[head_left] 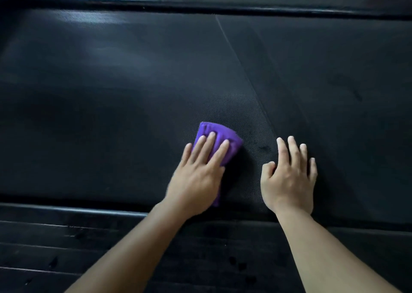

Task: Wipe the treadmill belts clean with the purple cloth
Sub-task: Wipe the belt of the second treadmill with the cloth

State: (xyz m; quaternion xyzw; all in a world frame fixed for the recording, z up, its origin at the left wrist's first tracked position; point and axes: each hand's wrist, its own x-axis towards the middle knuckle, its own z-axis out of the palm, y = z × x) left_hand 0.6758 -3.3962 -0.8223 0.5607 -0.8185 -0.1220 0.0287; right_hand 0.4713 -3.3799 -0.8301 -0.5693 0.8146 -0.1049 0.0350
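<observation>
A black textured treadmill belt (138, 87) fills most of the head view, with a thin diagonal seam (243, 74) crossing it. A folded purple cloth (219, 134) lies on the belt near its front edge. My left hand (198, 176) presses flat on the cloth with straight fingers, covering its near half. My right hand (289, 179) rests flat on the bare belt just right of the seam, fingers spread, holding nothing. A small dark smudge (264, 148) sits on the belt between the cloth and my right hand.
A glossy black side rail (66, 209) borders the belt at the front, with a ribbed foot strip (55, 248) below it. Another black rail (200, 5) runs along the far edge, catching a bright reflection at the top left.
</observation>
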